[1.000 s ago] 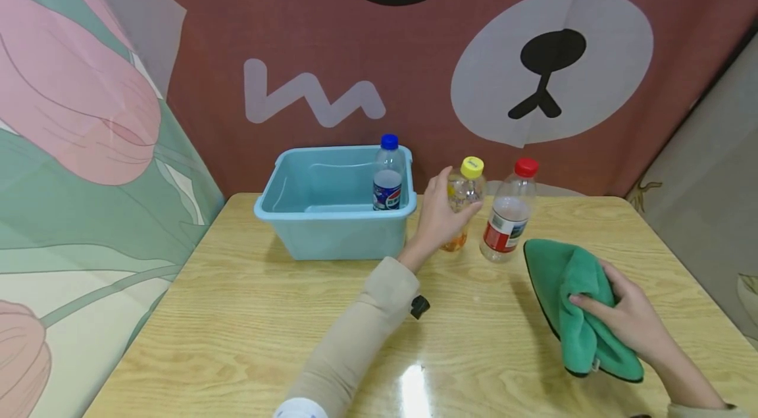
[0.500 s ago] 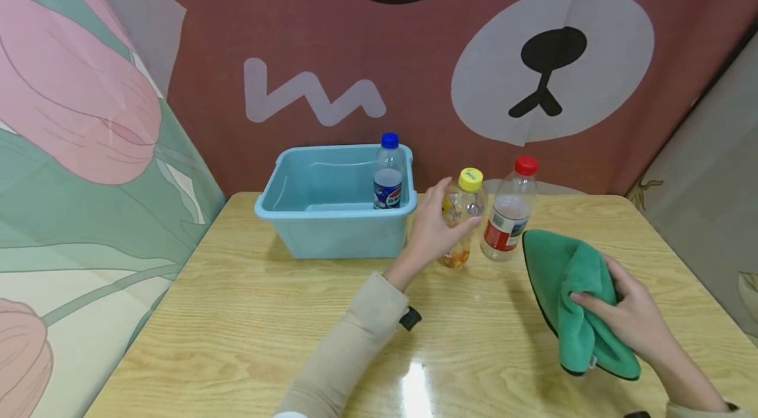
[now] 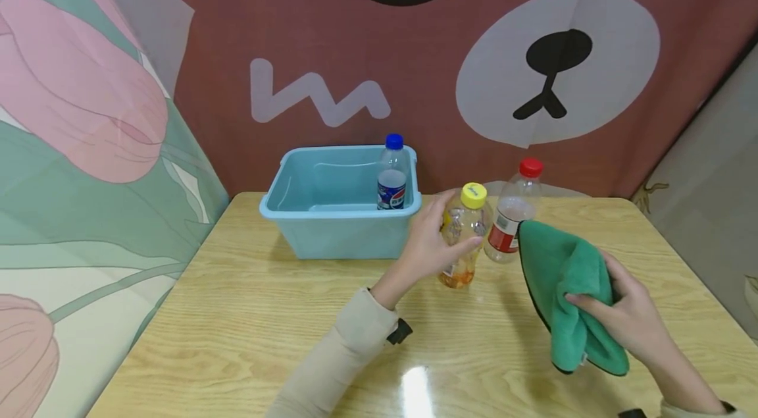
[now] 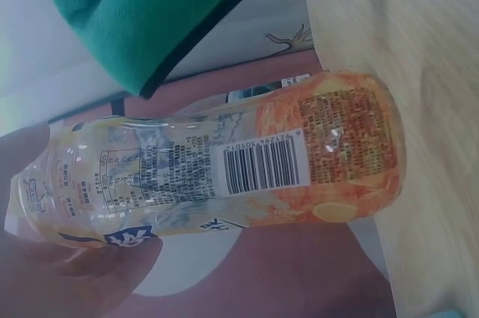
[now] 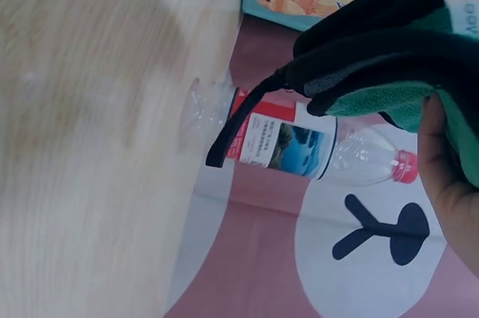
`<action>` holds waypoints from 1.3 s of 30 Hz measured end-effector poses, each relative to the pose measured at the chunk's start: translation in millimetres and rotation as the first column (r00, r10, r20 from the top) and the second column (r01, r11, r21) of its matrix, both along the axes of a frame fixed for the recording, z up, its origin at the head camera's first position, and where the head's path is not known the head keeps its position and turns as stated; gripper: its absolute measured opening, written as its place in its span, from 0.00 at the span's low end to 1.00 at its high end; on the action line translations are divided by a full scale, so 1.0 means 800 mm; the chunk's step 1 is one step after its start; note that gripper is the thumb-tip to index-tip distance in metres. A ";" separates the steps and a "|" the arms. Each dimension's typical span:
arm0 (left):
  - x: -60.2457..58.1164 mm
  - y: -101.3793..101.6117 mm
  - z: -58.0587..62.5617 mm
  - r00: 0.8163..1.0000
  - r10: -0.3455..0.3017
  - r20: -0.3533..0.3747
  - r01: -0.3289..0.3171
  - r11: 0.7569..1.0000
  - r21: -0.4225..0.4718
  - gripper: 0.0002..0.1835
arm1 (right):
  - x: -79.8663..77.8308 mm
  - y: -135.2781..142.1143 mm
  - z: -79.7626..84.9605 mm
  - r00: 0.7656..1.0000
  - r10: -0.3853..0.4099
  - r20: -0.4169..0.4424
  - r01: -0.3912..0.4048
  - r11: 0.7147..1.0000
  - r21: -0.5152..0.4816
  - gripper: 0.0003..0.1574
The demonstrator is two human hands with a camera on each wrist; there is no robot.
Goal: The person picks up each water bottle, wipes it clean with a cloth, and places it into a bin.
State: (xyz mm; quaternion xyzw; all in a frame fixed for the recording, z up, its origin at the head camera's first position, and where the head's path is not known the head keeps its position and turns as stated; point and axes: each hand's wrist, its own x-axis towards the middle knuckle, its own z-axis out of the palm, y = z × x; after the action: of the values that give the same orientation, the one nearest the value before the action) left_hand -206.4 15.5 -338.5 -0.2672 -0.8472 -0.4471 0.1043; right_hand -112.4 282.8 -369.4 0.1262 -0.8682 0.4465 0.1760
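My left hand (image 3: 428,240) grips a clear bottle with a yellow cap (image 3: 464,234), its fingers behind and thumb across the front. Orange print and a barcode show on this bottle (image 4: 247,161) in the left wrist view. Whether its base touches the table I cannot tell. To the right, my right hand (image 3: 628,309) holds a bunched green cloth (image 3: 571,299) with dark edging above the table. A dark loop (image 5: 243,123) hangs from the cloth in the right wrist view. Behind the cloth's upper corner stands a red-capped bottle (image 3: 515,217), upright, its label partly covered.
A light blue basin (image 3: 349,237) stands at the back left of the wooden table (image 3: 249,339). Inside it, a blue-capped bottle (image 3: 392,174) leans near the right wall. A printed curtain (image 3: 414,76) hangs right behind the table.
My left hand has brought the yellow-capped bottle toward me, away from the back of the table. The green cloth has shifted slightly up and left in my right hand.
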 end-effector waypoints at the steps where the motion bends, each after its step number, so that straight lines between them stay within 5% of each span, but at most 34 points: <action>1: 0.002 -0.001 0.000 1.000 -0.009 0.000 0.009 1.000 -0.001 0.39 | 0.000 -0.002 0.001 1.000 0.001 -0.009 -0.001 1.000 -0.002 0.44; 17: 0.027 -0.011 -0.024 0.995 -0.086 0.060 0.088 0.995 -0.044 0.40 | -0.008 -0.039 0.009 0.992 0.028 -0.120 -0.037 0.996 -0.077 0.52; 30: 0.033 -0.011 -0.036 0.994 -0.103 0.034 0.105 0.993 -0.057 0.40 | -0.035 -0.063 -0.002 0.991 0.137 0.000 -0.136 0.986 -0.101 0.44; 39: 0.033 -0.014 -0.036 0.993 -0.110 0.029 0.112 0.991 -0.073 0.40 | -0.043 -0.067 -0.001 0.967 0.256 0.022 -0.251 0.961 -0.116 0.46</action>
State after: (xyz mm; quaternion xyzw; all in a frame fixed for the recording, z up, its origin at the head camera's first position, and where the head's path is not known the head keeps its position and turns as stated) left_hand -179.8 4.1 -367.2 -0.3122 -0.8484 -0.4235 0.0586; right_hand -146.9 228.9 -370.4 0.2180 -0.8214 0.5158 0.1082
